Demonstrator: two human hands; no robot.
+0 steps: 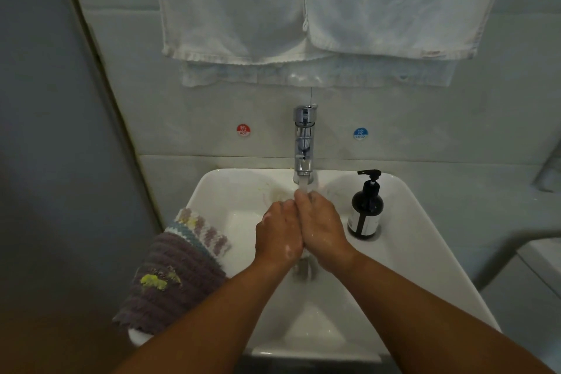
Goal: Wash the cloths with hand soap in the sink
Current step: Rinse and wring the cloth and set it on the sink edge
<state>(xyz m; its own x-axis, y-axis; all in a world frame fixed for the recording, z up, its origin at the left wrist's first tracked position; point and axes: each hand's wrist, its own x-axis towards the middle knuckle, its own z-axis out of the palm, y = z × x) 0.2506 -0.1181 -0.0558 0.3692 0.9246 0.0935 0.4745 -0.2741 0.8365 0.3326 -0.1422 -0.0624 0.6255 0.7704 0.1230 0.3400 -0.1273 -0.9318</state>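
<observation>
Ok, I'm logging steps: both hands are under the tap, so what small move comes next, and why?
Probably move the left hand to the purple cloth on the sink rim and pull it under the running faucet: that hand and the right hand hold nothing, and the cloth bears a yellow stain.

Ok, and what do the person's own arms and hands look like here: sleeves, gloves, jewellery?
Both are bare. The left hand and right hand wear no gloves, and no ring, watch or bracelet shows. No sleeve shows on the left forearm or right forearm down to the frame's edge. Both hands look wet, with small white flecks of lather on their backs.
</observation>
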